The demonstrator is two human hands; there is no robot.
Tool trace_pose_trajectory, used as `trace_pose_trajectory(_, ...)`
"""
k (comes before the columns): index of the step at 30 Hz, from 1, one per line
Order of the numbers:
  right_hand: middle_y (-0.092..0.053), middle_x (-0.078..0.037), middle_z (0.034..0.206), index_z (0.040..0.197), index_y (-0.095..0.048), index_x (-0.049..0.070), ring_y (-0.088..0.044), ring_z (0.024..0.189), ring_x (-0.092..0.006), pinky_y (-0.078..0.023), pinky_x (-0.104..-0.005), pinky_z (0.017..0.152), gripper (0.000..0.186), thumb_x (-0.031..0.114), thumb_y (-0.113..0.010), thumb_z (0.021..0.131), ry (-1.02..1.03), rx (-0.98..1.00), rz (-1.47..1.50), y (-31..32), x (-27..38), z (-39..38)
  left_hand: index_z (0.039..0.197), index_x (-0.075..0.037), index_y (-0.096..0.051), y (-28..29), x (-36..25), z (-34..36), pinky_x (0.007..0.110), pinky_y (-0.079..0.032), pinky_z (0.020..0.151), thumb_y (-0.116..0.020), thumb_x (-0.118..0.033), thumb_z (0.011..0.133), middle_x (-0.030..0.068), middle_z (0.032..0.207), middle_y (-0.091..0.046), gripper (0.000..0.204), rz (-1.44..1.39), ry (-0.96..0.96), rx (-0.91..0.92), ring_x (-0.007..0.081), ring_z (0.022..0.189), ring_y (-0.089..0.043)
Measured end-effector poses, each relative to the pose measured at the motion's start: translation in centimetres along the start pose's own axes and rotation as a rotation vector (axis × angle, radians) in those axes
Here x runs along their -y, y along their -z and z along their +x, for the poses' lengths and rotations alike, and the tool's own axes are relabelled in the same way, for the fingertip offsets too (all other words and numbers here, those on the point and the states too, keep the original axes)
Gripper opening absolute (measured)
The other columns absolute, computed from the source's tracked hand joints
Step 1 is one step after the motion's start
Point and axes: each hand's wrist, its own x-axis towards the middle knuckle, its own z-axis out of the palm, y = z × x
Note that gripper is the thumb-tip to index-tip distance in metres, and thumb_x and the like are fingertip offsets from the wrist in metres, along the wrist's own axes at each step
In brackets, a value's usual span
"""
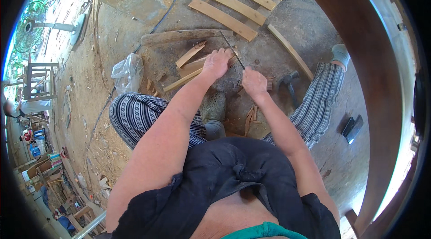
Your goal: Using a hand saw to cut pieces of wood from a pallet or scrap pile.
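Observation:
My left hand (217, 63) has its fingers bent over a narrow wooden strip (183, 80), pressing it down close to the floor. My right hand (254, 81) is closed round the near end of a long, thin, dark tool (231, 48); whether it is a file or a blade I cannot tell. The tool points up and to the left, crossing the wood beside my left fingertips. Beyond both hands lies a rounded wooden log (179, 37). A short split piece of wood (191, 54) rests left of my left hand.
A slatted wooden panel (238, 3) lies at the far side, with a loose slat (291, 51) near it. A hammer (291, 90) sits right of my right hand. A clear plastic bag (128, 73), a blue cable (168, 7) and a standing fan (56, 26) are leftward.

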Motion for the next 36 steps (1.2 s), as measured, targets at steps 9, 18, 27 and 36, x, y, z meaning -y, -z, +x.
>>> trace_pose_trajectory(9,-0.066,-0.02,0.075,0.089,-0.055,0.007,-0.065,0.075,-0.0393,-0.051,-0.0499,0.069,0.019,0.022,-0.044,0.093,-0.033,0.034,-0.031,0.3,-0.5,-0.9,0.104,-0.007,-0.052,-0.2,-0.3,0.0,0.047,-0.048,0.084,-0.055,-0.019,0.085,0.0143,0.103,-0.058,0.023,-0.005,0.016,-0.003,0.0352,0.099,-0.058)
trace_pose_trajectory(18,-0.066,-0.02,0.079,0.086,-0.056,0.007,-0.066,0.076,-0.0378,-0.052,-0.0476,0.066,0.014,0.017,-0.047,0.09,-0.173,0.174,-0.098,0.8,-1.2,-3.3,0.106,-0.007,-0.05,-0.5,-0.3,-0.2,0.046,-0.048,0.084,-0.055,-0.014,0.082,0.0146,0.104,-0.057,0.025,-0.011,0.016,0.01,0.0351,0.098,-0.058)
trace_pose_trajectory(27,-0.066,-0.021,0.079,0.088,-0.056,0.006,-0.065,0.076,-0.0378,-0.052,-0.048,0.067,0.022,0.024,-0.045,0.093,-0.116,0.117,-0.069,1.0,0.0,-1.3,0.107,-0.007,-0.052,0.1,-0.4,0.1,0.047,-0.048,0.085,-0.055,-0.017,0.084,0.0149,0.105,-0.057,0.025,0.014,0.012,0.027,0.0355,0.1,-0.057)
trace_pose_trajectory(36,-0.065,-0.022,0.076,0.087,-0.055,0.006,-0.065,0.075,-0.0389,-0.052,-0.0486,0.069,0.022,0.024,-0.042,0.094,0.026,-0.002,-0.008,0.4,0.1,0.7,0.105,-0.007,-0.052,0.3,-0.5,0.0,0.046,-0.048,0.085,-0.054,-0.02,0.087,0.0145,0.105,-0.058,0.023,0.018,0.023,0.003,0.0354,0.1,-0.057)
